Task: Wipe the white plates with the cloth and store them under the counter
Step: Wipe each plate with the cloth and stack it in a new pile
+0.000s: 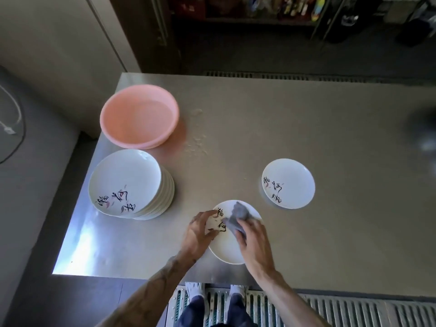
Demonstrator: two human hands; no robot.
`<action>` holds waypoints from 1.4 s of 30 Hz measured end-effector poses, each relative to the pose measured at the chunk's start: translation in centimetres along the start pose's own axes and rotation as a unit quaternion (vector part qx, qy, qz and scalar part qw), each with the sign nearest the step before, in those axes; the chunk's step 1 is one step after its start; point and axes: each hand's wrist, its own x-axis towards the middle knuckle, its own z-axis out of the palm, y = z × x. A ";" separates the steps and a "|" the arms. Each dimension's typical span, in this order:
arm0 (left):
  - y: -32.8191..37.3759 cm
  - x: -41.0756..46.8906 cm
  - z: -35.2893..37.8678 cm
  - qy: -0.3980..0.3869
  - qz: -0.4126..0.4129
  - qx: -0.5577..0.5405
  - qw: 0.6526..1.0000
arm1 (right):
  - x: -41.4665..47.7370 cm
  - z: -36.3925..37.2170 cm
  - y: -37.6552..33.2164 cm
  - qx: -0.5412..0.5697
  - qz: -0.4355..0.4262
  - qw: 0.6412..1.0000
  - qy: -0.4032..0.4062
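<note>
Soft daylight; glare on the counter [77, 244] at 8 o'clock. Dim, murky shelves [259, 10] at 12. Blurred smear [424, 128] at 3; edges bow.

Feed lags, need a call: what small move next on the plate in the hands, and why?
Probably draw the grey cloth across the plate toward its near rim. The right hand holds it bunched on the far half, the left hand grips the left rim, and the near half lies bare.
</note>
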 end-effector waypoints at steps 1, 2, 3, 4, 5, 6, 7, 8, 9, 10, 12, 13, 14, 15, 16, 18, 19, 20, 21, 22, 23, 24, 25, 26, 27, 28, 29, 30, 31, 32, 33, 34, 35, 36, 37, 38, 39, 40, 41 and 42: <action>-0.6 -0.2 -0.1 -0.007 0.029 0.054 0.998 | -0.1 0.5 0.1 -0.011 -0.006 1.000 -0.004; -1.1 -0.3 -0.3 -0.016 0.054 0.106 0.993 | -0.2 0.7 0.3 -0.023 -0.013 1.000 -0.002; -1.6 -0.6 -0.5 -0.029 0.070 0.149 0.986 | -0.1 0.9 0.5 -0.038 -0.020 0.999 0.002; -1.9 -0.8 -0.6 -0.042 0.086 0.180 0.979 | 0.3 1.0 0.7 -0.054 -0.024 0.998 0.008; -2.2 -1.1 -0.7 -0.053 0.101 0.199 0.973 | 0.9 1.2 0.9 -0.069 -0.021 0.997 0.016; -2.6 -1.3 -0.6 -0.061 0.115 0.214 0.968 | 1.5 1.4 0.9 -0.082 -0.014 0.996 0.022; -3.0 -1.5 -0.4 -0.066 0.126 0.229 0.963 | 2.2 1.7 0.6 -0.091 -0.011 0.995 0.029; -3.6 -1.6 -0.2 -0.064 0.136 0.245 0.958 | 2.7 2.1 0.2 -0.100 -0.017 0.994 0.033; -4.1 -1.7 0.1 -0.056 0.149 0.258 0.953 | 3.0 2.5 -0.4 -0.104 -0.034 0.993 0.032; -4.5 -1.8 0.3 -0.046 0.157 0.260 0.952 | 3.0 2.9 -1.0 -0.103 -0.057 0.993 0.019; -4.9 -1.9 0.3 -0.029 0.165 0.246 0.955 | 2.4 3.2 -1.5 -0.095 -0.107 0.989 -0.024; -4.9 -1.9 0.3 -0.020 0.169 0.241 0.956 | 2.5 3.1 -1.3 -0.093 -0.121 0.988 -0.032; -4.8 -1.9 0.2 -0.010 0.173 0.239 0.955 | 2.9 2.8 -1.0 -0.096 -0.121 0.988 -0.029; -4.6 -1.9 0.1 0.001 0.178 0.239 0.955 | 3.6 2.5 -0.6 -0.106 -0.111 0.988 -0.020; -4.4 -1.8 0.1 0.012 0.181 0.239 0.954 | 4.3 2.2 -0.4 -0.124 -0.093 0.988 -0.006; -4.2 -1.5 0.2 0.025 0.177 0.236 0.955 | 4.7 2.0 -0.3 -0.144 -0.078 0.987 0.005; -4.0 -1.3 0.2 0.021 0.171 0.233 0.957 | 4.1 2.1 -0.5 -0.143 -0.092 0.985 -0.004; -3.9 -1.1 0.2 0.017 0.166 0.231 0.958 | 3.2 2.3 -0.8 -0.145 -0.114 0.983 -0.022; -4.0 -1.0 0.2 0.012 0.166 0.232 0.958 | 2.2 2.5 -1.1 -0.150 -0.137 0.978 -0.041; -4.0 -0.8 0.0 0.007 0.169 0.238 0.956 | 1.6 2.7 -1.1 -0.158 -0.154 0.974 -0.050; -4.1 -0.8 -0.1 0.001 0.173 0.249 0.953 | 1.7 2.7 -0.9 -0.168 -0.161 0.971 -0.048; -4.1 -0.7 -0.3 -0.008 0.174 0.264 0.949 | 2.4 2.6 -0.8 -0.183 -0.156 0.970 -0.041; -4.2 -0.7 -0.4 -0.016 0.170 0.277 0.946 | 3.4 2.3 -0.6 -0.204 -0.141 0.968 -0.031; -4.2 -0.7 -0.4 -0.023 0.163 0.286 0.944 | 4.2 2.0 -0.3 -0.222 -0.119 0.968 -0.017; -4.1 -0.8 -0.4 -0.027 0.157 0.291 0.943 | 4.6 1.5 0.1 -0.233 -0.097 0.968 -0.004; -4.1 -0.8 -0.4 -0.029 0.150 0.294 0.943 | 4.3 1.1 0.4 -0.235 -0.081 0.969 0.010; -4.1 -0.8 -0.4 -0.036 0.144 0.296 0.944 | 3.7 0.9 0.8 -0.232 -0.071 0.970 0.023; -4.1 -0.8 -0.3 -0.045 0.138 0.295 0.945 | 2.9 0.8 1.0 -0.226 -0.063 0.971 0.032; -4.1 -0.8 -0.3 -0.051 0.133 0.292 0.946 | 2.3 0.9 1.0 -0.220 -0.056 0.973 0.036; -4.0 -0.8 -0.4 -0.053 0.129 0.290 0.947 | 2.4 1.2 0.7 -0.216 -0.050 0.974 0.038; -4.0 -0.8 -0.4 -0.054 0.127 0.287 0.948 | 3.0 1.6 0.2 -0.210 -0.045 0.976 0.035; -3.8 -0.8 -0.3 -0.055 0.125 0.285 0.949 | 3.7 2.1 -0.5 -0.201 -0.047 0.978 0.028; -3.7 -0.8 -0.3 -0.054 0.123 0.282 0.950 | 4.1 2.7 -1.2 -0.194 -0.059 0.979 0.014; -3.7 -0.8 -0.3 -0.052 0.120 0.279 0.951 | 4.1 3.2 -1.7 -0.188 -0.081 0.979 -0.004; -3.7 -0.8 -0.3 -0.046 0.118 0.275 0.953 | 3.6 3.5 -2.1 -0.183 -0.106 0.977 -0.024; -3.6 -0.8 -0.3 -0.041 0.119 0.272 0.954 | 3.1 3.6 -2.1 -0.181 -0.127 0.975 -0.036; -3.6 -0.8 -0.4 -0.040 0.120 0.273 0.954 | 2.9 3.4 -1.7 -0.181 -0.140 0.973 -0.036; -3.5 -0.8 -0.4 -0.042 0.119 0.278 0.952 | 2.9 2.8 -1.2 -0.183 -0.139 0.973 -0.029; -3.5 -0.8 -0.4 -0.047 0.116 0.283 0.951 | 3.3 2.3 -0.6 -0.191 -0.123 0.974 -0.019; -3.4 -0.7 -0.5 -0.051 0.114 0.283 0.951 | 3.6 1.6 -0.1 -0.203 -0.098 0.974 -0.005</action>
